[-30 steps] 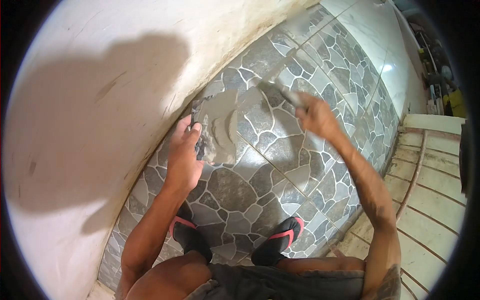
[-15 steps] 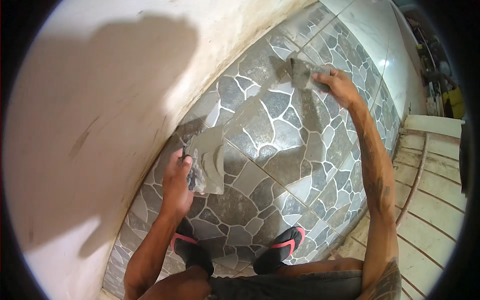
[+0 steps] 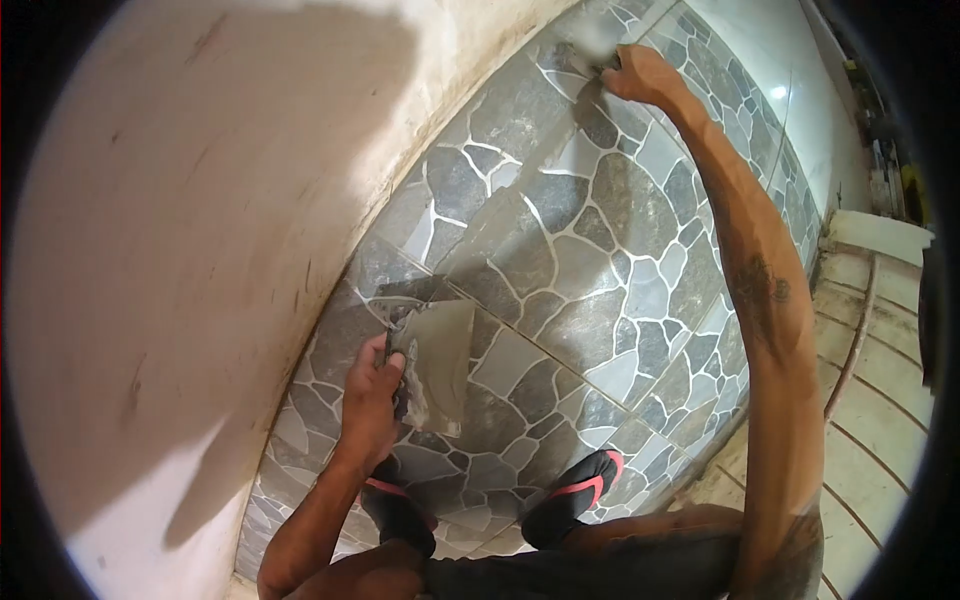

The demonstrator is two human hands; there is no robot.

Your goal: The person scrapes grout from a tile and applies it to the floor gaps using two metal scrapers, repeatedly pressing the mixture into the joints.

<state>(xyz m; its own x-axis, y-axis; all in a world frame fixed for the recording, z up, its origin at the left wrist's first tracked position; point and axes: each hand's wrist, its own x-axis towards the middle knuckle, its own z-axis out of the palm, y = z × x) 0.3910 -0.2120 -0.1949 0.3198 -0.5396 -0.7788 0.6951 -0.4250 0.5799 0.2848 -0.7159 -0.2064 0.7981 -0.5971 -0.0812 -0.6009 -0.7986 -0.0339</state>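
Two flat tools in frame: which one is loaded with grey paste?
The flat trowel in the left hand, near the feet: grey paste covers its blade. The right hand presses the other tool to the far tiles.

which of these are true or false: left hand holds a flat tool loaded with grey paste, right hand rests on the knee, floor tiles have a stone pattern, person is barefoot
1. The left hand holds a flat tool loaded with grey paste: true.
2. The right hand rests on the knee: false; it is stretched far forward, pressing a small tool to the floor tiles.
3. The floor tiles have a stone pattern: true.
4. The person is barefoot: false; dark sandals with red straps are on both feet.
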